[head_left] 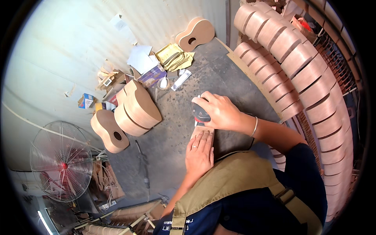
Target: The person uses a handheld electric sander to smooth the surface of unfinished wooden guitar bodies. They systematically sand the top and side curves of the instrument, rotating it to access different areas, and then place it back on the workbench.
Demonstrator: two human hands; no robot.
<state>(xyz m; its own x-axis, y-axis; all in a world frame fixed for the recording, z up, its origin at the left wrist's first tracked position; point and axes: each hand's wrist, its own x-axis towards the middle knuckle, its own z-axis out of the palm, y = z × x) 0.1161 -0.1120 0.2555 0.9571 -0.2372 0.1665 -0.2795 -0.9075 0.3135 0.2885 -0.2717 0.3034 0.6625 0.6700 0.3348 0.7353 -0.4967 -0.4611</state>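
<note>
At the near side of the dark table [174, 133], the left hand [199, 150] lies with fingers stretched over a wooden piece [195, 132]; I cannot tell whether it grips. Just beyond, the right hand [225, 112] is wrapped around a black sander [201, 113] at that piece's far end. Farther left sit pale guitar-shaped bodies [143, 105]. Farther still lies a yellow stack of sheets [178, 58], near another guitar-shaped body [203, 31] by the far wall.
</note>
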